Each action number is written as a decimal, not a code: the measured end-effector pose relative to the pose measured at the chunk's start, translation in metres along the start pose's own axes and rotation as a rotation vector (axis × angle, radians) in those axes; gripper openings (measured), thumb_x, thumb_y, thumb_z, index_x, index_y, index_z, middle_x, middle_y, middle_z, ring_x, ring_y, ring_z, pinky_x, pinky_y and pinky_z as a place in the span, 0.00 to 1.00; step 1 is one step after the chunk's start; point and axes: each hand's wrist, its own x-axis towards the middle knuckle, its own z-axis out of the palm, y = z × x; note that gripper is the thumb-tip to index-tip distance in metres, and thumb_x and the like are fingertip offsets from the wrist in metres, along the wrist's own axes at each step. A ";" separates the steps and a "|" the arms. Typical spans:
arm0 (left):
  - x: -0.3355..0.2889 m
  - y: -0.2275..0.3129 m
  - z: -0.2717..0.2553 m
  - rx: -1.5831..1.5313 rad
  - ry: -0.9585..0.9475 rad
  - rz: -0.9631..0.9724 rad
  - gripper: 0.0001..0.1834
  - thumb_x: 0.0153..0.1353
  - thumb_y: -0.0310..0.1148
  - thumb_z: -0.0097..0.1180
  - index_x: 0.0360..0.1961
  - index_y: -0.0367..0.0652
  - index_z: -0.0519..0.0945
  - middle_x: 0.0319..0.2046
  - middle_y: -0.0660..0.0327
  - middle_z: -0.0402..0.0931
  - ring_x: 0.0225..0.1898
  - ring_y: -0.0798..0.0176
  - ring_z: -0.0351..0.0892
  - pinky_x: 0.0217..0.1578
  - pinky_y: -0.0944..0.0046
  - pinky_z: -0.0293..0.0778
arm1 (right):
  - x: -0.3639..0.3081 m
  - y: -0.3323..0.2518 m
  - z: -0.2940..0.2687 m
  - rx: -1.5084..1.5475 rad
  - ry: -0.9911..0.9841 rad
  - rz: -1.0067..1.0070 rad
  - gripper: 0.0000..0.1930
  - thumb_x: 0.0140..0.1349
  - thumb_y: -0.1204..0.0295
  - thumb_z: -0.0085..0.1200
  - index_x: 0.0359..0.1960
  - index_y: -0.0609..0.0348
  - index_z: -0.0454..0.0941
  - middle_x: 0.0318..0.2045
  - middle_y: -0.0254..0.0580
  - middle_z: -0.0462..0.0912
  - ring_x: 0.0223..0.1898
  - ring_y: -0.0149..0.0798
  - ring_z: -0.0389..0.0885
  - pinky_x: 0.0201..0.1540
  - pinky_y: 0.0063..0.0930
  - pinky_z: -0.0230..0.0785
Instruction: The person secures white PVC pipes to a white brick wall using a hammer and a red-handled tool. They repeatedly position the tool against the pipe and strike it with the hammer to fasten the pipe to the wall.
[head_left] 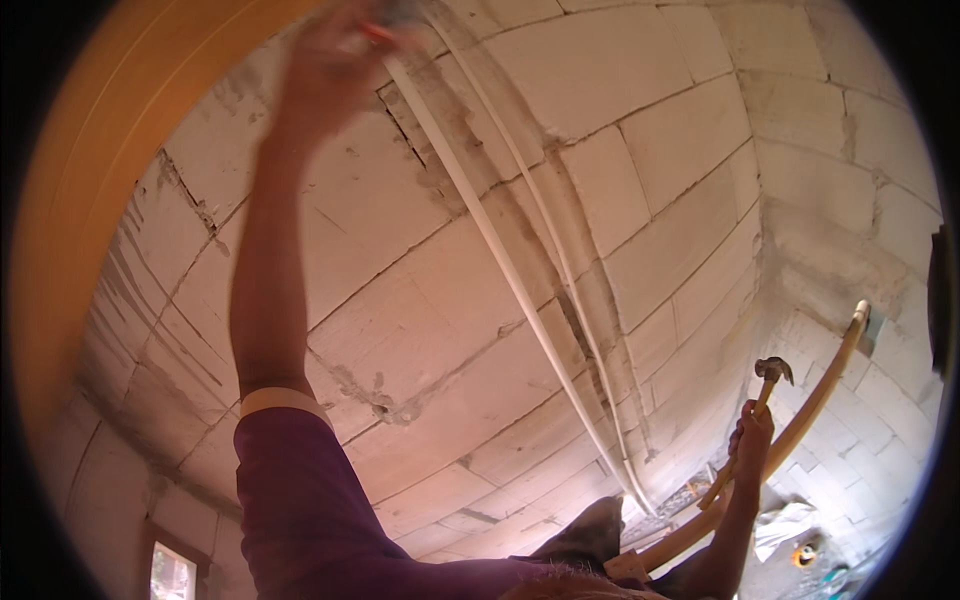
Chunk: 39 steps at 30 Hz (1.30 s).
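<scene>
1. L hand (340, 50): raised, blurred, at upper visible part of white strip (503, 253); red item (378, 33) at it, grip: can't tell. Prob. step: fitting strip to block wall (400, 285); next calls for steady L hold.
2. Strip: betw. hands, beside thin pipe (550, 225), slanting down twd wall's R corner.
3. R hand (752, 437): closed round handle of hammer (772, 370), head up, apart from strip.

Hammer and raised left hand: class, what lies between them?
In the head view, two pale strips and block wall lie between the hammer and left hand.
</scene>
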 end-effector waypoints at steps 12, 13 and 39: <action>-0.001 -0.019 0.079 0.405 0.166 0.295 0.26 0.50 0.11 0.57 0.49 0.50 0.81 0.49 0.60 0.81 0.54 0.54 0.81 0.58 0.53 0.78 | -0.079 -0.074 0.067 0.018 -0.197 -0.066 0.20 0.79 0.49 0.39 0.53 0.50 0.72 0.17 0.24 0.60 0.10 0.19 0.54 0.11 0.19 0.49; 0.000 -0.023 0.077 0.377 0.187 0.293 0.27 0.51 0.11 0.56 0.49 0.49 0.81 0.50 0.60 0.81 0.54 0.54 0.81 0.58 0.55 0.79 | -0.081 -0.070 0.077 0.053 -0.182 -0.059 0.19 0.79 0.50 0.37 0.52 0.50 0.72 0.17 0.24 0.61 0.10 0.20 0.56 0.11 0.19 0.48; 0.000 -0.059 0.051 0.407 -0.146 0.157 0.33 0.50 0.11 0.58 0.58 0.51 0.77 0.58 0.63 0.77 0.59 0.56 0.77 0.58 0.56 0.78 | -0.115 -0.151 0.342 0.423 -0.457 -0.673 0.23 0.79 0.53 0.42 0.54 0.64 0.72 0.22 0.25 0.69 0.22 0.21 0.67 0.26 0.20 0.61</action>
